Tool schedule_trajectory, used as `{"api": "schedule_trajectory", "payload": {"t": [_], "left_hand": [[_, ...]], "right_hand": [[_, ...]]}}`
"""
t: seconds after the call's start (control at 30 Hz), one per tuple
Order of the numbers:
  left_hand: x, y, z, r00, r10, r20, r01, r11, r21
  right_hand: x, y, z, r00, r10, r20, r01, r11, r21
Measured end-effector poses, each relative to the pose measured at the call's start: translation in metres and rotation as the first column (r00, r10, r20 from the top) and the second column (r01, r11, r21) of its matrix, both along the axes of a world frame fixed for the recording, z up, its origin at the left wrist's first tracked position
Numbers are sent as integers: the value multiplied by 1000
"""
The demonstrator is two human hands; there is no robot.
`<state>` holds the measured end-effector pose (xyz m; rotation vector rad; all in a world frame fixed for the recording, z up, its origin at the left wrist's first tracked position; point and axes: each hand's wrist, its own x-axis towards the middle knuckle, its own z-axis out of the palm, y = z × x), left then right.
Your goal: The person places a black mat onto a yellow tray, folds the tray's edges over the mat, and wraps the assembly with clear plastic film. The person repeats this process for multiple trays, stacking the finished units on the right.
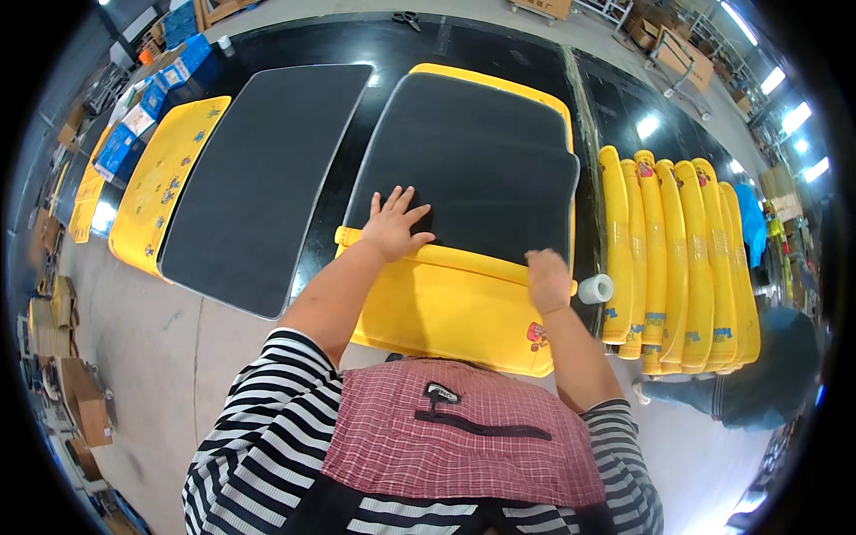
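In front of me a large mat lies with its black side (481,160) up, and yellow shows along its far edge. Across its near part runs a narrow yellow fold or roll (464,260). Closer to my body is a smooth yellow surface (437,308) with a small red print at its right. My left hand (390,230) rests on the mat just behind the fold, fingers spread. At the fold's right end my right hand (547,278) has its fingers curled round the yellow edge, slightly blurred. Beside it sits a roll of clear tape (596,288).
Several rolled yellow mats (673,259) lie side by side at the right. To the left are another black-side-up mat (263,178) and a printed yellow mat (165,192). Blue boxes (116,152) line the far left; scissors (407,20) lie at the table's far edge. A person (771,374) is at the right.
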<state>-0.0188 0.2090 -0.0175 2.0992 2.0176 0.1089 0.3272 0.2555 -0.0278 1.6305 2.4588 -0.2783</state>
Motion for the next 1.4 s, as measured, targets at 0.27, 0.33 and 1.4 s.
{"api": "schedule_trajectory", "payload": {"t": [0.27, 0.33, 1.4], "left_hand": [[1, 6, -16, 991, 24, 132, -39, 993, 110], [9, -2, -26, 979, 62, 193, -85, 990, 113], [16, -142, 15, 907, -395, 146, 368, 912, 180]], "right_hand": [[1, -75, -25, 945, 50, -323, 17, 979, 204], [-6, -62, -21, 957, 45, -288, 24, 972, 232], [34, -122, 14, 806, 339, -485, -317, 939, 130]]}}
